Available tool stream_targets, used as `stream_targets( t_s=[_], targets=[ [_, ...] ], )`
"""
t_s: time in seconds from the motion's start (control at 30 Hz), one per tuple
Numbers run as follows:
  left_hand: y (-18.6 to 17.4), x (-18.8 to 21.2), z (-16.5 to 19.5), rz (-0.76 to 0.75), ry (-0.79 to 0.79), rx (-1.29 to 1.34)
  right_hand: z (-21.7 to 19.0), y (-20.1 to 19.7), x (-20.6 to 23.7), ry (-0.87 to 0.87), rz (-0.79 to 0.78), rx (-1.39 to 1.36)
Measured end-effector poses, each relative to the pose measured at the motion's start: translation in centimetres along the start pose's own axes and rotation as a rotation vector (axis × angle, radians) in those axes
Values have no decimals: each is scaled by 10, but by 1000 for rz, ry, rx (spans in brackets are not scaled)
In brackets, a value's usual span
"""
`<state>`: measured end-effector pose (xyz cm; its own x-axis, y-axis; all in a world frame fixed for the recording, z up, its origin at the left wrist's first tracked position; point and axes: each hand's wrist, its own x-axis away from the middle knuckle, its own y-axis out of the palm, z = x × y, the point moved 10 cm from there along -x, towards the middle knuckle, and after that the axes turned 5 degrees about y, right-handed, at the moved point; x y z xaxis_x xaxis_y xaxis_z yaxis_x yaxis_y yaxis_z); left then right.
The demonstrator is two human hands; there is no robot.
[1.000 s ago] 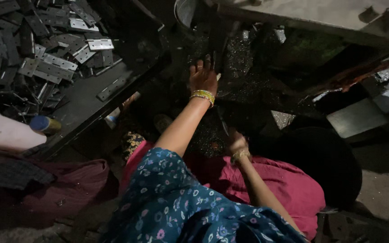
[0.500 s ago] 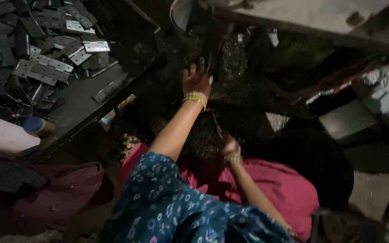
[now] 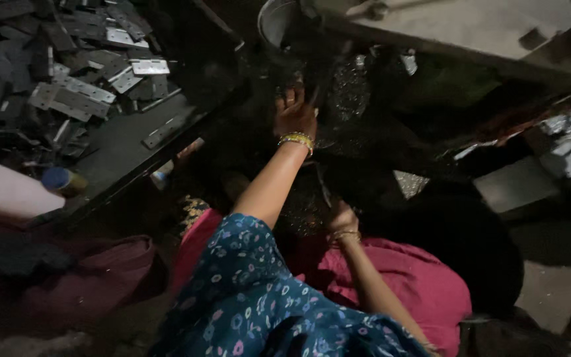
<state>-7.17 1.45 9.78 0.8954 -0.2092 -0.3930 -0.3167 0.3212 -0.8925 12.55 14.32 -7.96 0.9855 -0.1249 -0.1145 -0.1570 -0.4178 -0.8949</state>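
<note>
Left hand point(image 3: 295, 116) still raised, fingers spread on dark metal point(image 3: 338, 99), right hand point(image 3: 343, 218) curled, grip unclear

A heap of metal hinge plates point(image 3: 80, 86) lay on a tray point(image 3: 133, 149) at far left. The left hand point(image 3: 295, 116) reached forward, well right of the tray, under a table point(image 3: 470, 33). The right hand point(image 3: 343, 218) rested nearer, behind it, above the lap point(image 3: 424, 277).

Dim room; a dark tray point(image 3: 127, 149) left, a pale workbench point(image 3: 470, 30) above.
</note>
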Motion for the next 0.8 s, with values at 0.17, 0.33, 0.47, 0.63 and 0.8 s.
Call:
stream_targets(
  t_s=[0.17,0.33,0.47,0.63,0.8],
  targets=[
    [19,0,-2,-238,-18,-248,14,3,-33,151,-286,130],
    [-4,0,-3,38,-66,-180,20,10,-19,223,-270,101],
    [12,5,-5,-78,-74,-125,19,16,-6,183,-299,109],
    [-1,12,1,71,-17,-197,29,-3,-22,326,-383,123],
    [-7,17,1,103,-18,-241,17,-12,0,321,-333,63]
  ],
)
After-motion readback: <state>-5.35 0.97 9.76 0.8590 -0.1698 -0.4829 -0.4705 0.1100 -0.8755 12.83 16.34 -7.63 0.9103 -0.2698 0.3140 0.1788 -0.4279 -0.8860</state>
